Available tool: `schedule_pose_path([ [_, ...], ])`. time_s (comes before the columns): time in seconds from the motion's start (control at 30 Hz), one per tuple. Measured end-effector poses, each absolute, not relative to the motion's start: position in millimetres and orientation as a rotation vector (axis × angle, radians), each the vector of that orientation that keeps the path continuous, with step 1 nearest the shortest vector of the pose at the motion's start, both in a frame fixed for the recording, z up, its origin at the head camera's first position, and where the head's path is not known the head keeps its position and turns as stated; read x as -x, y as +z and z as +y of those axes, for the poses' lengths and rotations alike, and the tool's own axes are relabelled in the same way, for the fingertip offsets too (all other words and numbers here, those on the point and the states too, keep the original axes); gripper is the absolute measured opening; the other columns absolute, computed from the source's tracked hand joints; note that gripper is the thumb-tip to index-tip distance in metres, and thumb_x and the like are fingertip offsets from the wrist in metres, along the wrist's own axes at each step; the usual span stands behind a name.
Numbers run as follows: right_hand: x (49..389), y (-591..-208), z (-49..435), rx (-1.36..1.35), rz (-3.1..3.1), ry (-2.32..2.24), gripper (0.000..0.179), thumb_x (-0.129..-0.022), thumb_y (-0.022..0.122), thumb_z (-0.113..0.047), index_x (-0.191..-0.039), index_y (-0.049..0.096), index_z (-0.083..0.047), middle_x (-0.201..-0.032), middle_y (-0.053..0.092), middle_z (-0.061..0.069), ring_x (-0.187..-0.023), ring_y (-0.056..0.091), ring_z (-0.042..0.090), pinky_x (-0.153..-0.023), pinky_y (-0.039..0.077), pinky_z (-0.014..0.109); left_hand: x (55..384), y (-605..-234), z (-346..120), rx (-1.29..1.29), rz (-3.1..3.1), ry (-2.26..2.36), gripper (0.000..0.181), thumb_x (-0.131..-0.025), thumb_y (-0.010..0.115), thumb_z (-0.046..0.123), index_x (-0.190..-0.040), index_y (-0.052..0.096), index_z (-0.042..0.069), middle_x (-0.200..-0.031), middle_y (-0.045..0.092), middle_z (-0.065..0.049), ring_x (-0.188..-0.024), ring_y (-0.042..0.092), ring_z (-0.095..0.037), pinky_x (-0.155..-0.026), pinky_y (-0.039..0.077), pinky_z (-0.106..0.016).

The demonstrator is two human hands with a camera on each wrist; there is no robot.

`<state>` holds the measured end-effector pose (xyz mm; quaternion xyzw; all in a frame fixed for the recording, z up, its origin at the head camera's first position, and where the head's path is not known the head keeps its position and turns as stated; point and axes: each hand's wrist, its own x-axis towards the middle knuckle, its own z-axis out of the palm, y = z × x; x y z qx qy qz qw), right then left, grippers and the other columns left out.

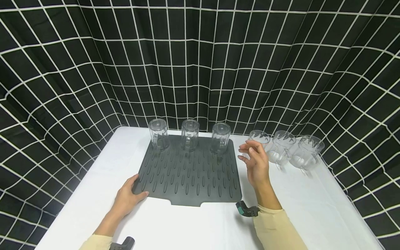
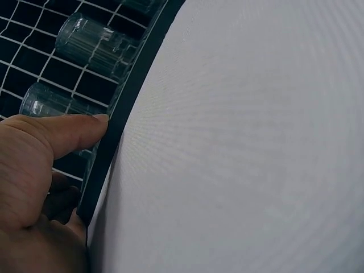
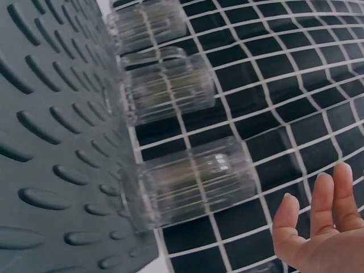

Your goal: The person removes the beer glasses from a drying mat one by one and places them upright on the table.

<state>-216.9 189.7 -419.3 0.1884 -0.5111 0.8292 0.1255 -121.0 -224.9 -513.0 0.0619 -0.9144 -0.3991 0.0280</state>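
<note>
A dark grey ribbed drying mat [image 1: 187, 173] lies on the white table. My left hand [image 1: 126, 198] holds its near left corner, thumb on the front edge and fingers along the left side; the left wrist view shows the thumb [image 2: 79, 132] on the mat's rim. Along the back of the mat, three clear glass mugs stand upside down: left [image 1: 158, 134], middle [image 1: 190, 135] and right [image 1: 220, 138]. Right of the mat, my right hand [image 1: 257, 161] is raised with loosely bent fingers and holds nothing. It partly hides the nearest upright glass mug [image 1: 260, 136].
Two more upright glass mugs, one [image 1: 281, 147] beside the other [image 1: 307, 152], stand at the back right with handles toward the front. Black curtain [image 1: 200, 69] with a white grid surrounds the table [image 1: 328, 208] at the back and sides.
</note>
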Motion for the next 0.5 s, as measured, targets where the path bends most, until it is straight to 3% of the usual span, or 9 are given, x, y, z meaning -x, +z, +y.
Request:
schedule_pose_path([
  [0.5,246,-444,177,-0.335,-1.668,2.416,0.029,-0.1,0.043,-0.007,-0.124,0.043,0.01,-0.1,0.057,0.013,-0.091,0.055,0.024,-0.077,0.05,0.044,121,-513,-225,-0.192,-2.826,-1.228,0.083,-0.084,0.073,0.021,-0.148,0.028,-0.004,-0.151,0.025,-0.028,-0.136,0.025,-0.047,-0.11,0.023,-0.058],
])
